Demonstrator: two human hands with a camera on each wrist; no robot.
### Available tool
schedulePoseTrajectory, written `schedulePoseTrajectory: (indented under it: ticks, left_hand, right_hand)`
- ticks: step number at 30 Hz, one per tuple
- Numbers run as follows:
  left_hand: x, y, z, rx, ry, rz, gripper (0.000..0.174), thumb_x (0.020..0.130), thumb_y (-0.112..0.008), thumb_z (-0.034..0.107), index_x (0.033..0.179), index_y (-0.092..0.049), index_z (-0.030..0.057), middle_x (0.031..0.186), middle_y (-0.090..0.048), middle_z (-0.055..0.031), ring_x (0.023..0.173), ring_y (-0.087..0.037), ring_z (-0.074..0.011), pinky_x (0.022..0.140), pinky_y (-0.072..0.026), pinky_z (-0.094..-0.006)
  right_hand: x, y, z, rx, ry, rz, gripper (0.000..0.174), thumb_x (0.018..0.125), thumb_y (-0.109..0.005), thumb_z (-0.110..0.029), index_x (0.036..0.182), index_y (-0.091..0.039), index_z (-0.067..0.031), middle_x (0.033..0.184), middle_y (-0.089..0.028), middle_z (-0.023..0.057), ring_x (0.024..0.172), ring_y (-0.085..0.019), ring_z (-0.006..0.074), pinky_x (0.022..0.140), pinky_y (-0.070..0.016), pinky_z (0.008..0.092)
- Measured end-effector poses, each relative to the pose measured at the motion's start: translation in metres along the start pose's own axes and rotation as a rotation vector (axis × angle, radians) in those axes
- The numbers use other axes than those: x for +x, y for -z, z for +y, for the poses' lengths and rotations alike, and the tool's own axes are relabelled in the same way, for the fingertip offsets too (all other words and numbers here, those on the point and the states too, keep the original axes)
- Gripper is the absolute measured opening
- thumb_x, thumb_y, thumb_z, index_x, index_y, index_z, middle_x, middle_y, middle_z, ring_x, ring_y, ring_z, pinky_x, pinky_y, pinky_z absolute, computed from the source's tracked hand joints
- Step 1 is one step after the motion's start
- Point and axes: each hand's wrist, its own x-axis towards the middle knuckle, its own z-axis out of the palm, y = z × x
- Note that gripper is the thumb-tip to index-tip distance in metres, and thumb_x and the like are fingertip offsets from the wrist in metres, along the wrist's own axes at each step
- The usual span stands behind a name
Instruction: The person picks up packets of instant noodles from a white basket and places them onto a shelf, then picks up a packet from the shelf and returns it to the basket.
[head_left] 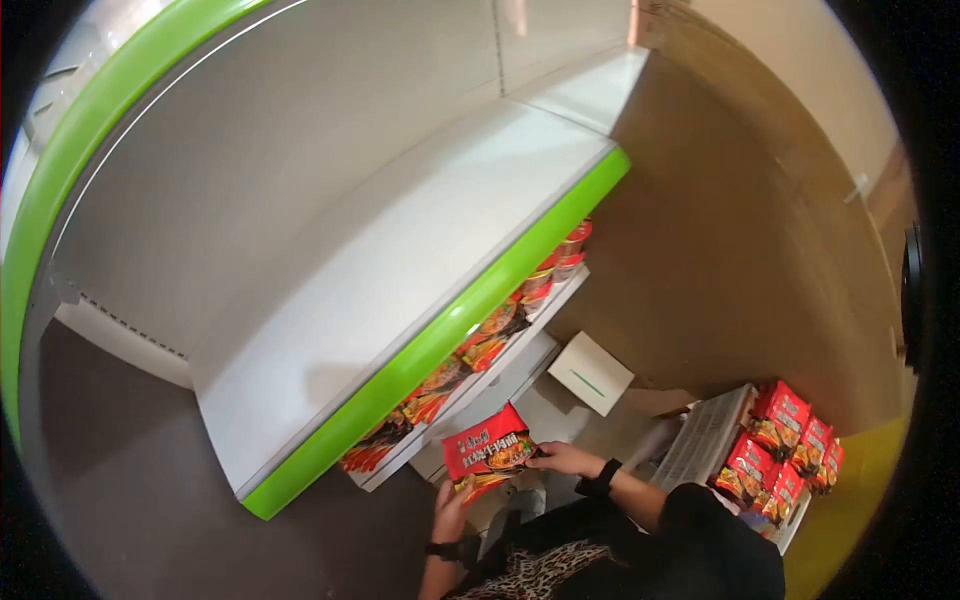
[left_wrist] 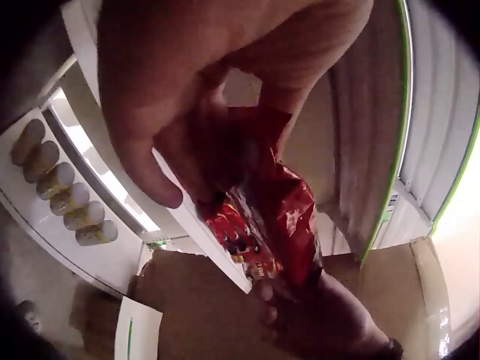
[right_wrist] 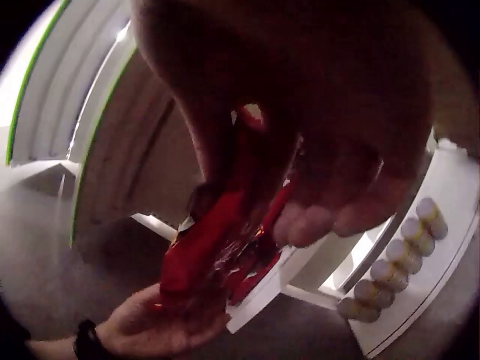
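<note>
- Gripping one noodle pack (head_left: 490, 450), my left hand (head_left: 450, 500) and right hand (head_left: 565, 458) fingers curled round its ends.
- Ahead of them: shelf (head_left: 545, 310) partly stocked.
- To their right: crate packs (head_left: 780, 440) not yet shelved.

My left grip (head_left: 450, 500) reaches up in front of my chest, thumb and fingers pinched on the lower edge of the packet (head_left: 490, 448). My right grip (head_left: 565, 458) comes in from the right, fingers curled round the packet's right edge. Both forearms are bare. The left one rises nearly straight from below and the right one slants in from a bent elbow. The two grips sit near each other, with the packet's corner between them.
</note>
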Motion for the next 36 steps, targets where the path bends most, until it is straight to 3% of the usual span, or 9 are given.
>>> schedulePoseTrajectory:
  ticks: [2,3,7,9,13,15,24,29,36]
  left_hand:
    - [-0.002,-0.01,0.002,0.103,-0.014,-0.062,0.017,0.081,-0.051,0.001,0.097,-0.047,-0.0001,0.1,-0.054,-0.008,0.094,-0.052,-0.015,0.082,-0.0412,-0.0283]
    - [-0.004,-0.023,0.009,0.178,-0.014,-0.088,0.018,0.08,-0.051,0.001,0.098,-0.047,-0.0001,0.1,-0.054,-0.0076,0.092,-0.052,-0.0142,0.082,-0.0412,-0.0274]
    - [0.007,-0.044,0.015,0.326,-0.004,-0.232,0.02,0.08,-0.051,0.001,0.099,-0.046,0.0003,0.097,-0.055,-0.0064,0.088,-0.052,-0.0118,0.079,-0.041,-0.0253]
    - [0.011,-0.059,0.019,0.309,0.005,-0.297,0.021,0.08,-0.051,0.0,0.1,-0.045,0.001,0.096,-0.054,-0.0067,0.088,-0.052,-0.012,0.079,-0.0402,-0.0254]
    - [0.017,-0.102,0.015,0.333,0.092,-0.424,0.02,0.08,-0.05,0.0,0.099,-0.045,0.0012,0.096,-0.054,-0.0069,0.089,-0.051,-0.0126,0.081,-0.0393,-0.0266]
    - [0.025,-0.116,0.007,0.409,0.135,-0.517,0.024,0.08,-0.049,0.0,0.103,-0.044,0.0005,0.101,-0.053,-0.0078,0.093,-0.05,-0.0146,0.084,-0.0386,-0.0291]
    - [0.018,-0.188,-0.04,0.507,0.279,-0.713,0.026,0.08,-0.049,0.001,0.106,-0.043,-0.001,0.106,-0.052,-0.0104,0.098,-0.05,-0.0164,0.086,-0.0381,-0.0299]
    - [-0.008,-0.237,-0.075,0.514,0.337,-0.744,0.016,0.08,-0.051,0.0,0.095,-0.046,0.0022,0.098,-0.055,-0.0069,0.089,-0.051,-0.0112,0.08,-0.0401,-0.026]
    - [-0.046,-0.3,-0.16,0.631,0.375,-0.823,0.014,0.08,-0.052,0.0,0.093,-0.047,0.0026,0.095,-0.056,-0.0066,0.088,-0.053,-0.0113,0.078,-0.0407,-0.0248]
  right_hand:
    - [-0.015,0.003,0.029,-0.175,-0.085,0.012,0.04,0.082,-0.054,-0.036,0.104,-0.056,-0.0024,0.09,-0.06,0.0038,0.082,-0.049,0.0104,0.075,-0.0396,0.026]
    - [-0.03,0.005,0.021,-0.194,-0.081,0.039,0.044,0.083,-0.049,-0.043,0.104,-0.057,-0.0049,0.095,-0.059,0.0119,0.086,-0.053,0.0188,0.076,-0.0406,0.0296]
    - [-0.079,0.002,0.001,-0.038,-0.069,0.233,0.047,0.084,-0.045,-0.045,0.106,-0.056,-0.0048,0.097,-0.058,0.0106,0.084,-0.052,0.0191,0.075,-0.0413,0.0302]
    - [-0.099,-0.005,-0.008,0.173,-0.114,0.414,0.043,0.086,-0.045,-0.04,0.104,-0.055,-0.0029,0.088,-0.059,0.0022,0.075,-0.051,0.0084,0.069,-0.0404,0.0234]
    - [-0.122,-0.005,0.039,0.348,-0.2,0.622,0.041,0.088,-0.042,-0.039,0.102,-0.055,-0.002,0.085,-0.058,0.0015,0.07,-0.052,0.0078,0.064,-0.0412,0.0211]
    - [-0.144,-0.002,0.025,0.547,-0.157,0.701,0.038,0.089,-0.042,-0.034,0.101,-0.054,-0.0002,0.084,-0.058,0.0025,0.069,-0.053,0.0093,0.063,-0.043,0.0218]
    - [-0.24,0.011,0.019,0.593,0.139,1.081,0.029,0.088,-0.042,-0.014,0.112,-0.05,0.0004,0.091,-0.058,0.0026,0.072,-0.054,0.0083,0.066,-0.0446,0.0224]
    - [-0.294,0.024,0.057,0.661,0.112,1.039,0.032,0.087,-0.041,-0.01,0.117,-0.046,-0.0012,0.094,-0.059,0.0059,0.074,-0.056,0.0093,0.069,-0.0457,0.0217]
    - [-0.386,0.049,0.131,0.73,0.002,1.113,0.019,0.085,-0.045,-0.008,0.099,-0.05,0.0043,0.083,-0.057,0.007,0.072,-0.057,0.0119,0.065,-0.0476,0.0243]
